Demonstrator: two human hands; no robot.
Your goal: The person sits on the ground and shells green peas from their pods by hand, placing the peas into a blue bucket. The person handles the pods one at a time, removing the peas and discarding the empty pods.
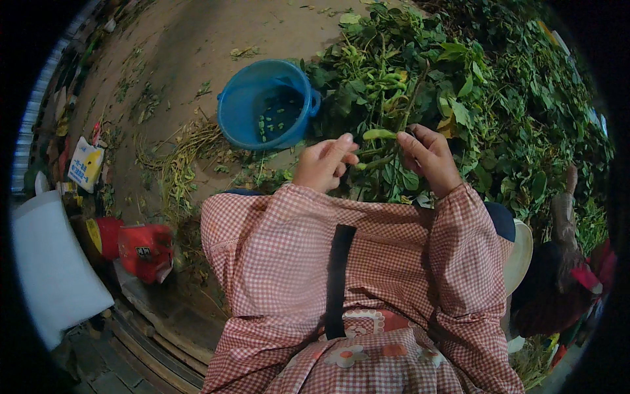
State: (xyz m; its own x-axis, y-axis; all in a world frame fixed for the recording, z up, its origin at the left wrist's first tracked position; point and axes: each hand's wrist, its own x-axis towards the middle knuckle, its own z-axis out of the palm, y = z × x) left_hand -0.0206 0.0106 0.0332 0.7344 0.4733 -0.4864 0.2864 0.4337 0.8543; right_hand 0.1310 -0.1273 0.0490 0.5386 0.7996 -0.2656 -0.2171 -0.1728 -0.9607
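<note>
My right hand (pixel 429 156) grips a soybean stem (pixel 412 106) between thumb and fingers, and green pods hang at it. One plump green pod (pixel 379 134) points from the right fingertips toward my left hand (pixel 327 161). The left thumb and fingers are bent close together, just left of that pod; whether something small lies between them cannot be told. Up and left of the left hand stands a blue plastic bucket (pixel 228 114), with several pale green beans (pixel 269 124) at its bottom. Leafy soybean plants (pixel 457 93) with pods lie beyond the right hand.
Stripped stalks (pixel 179 162) lie on the earthen ground (pixel 192 29) left of the bucket. A red packet (pixel 145 251), a white-and-yellow bag (pixel 86 165) and a white slab (pixel 59 271) are at the left. A pale round rim (pixel 522 256) shows by my right side.
</note>
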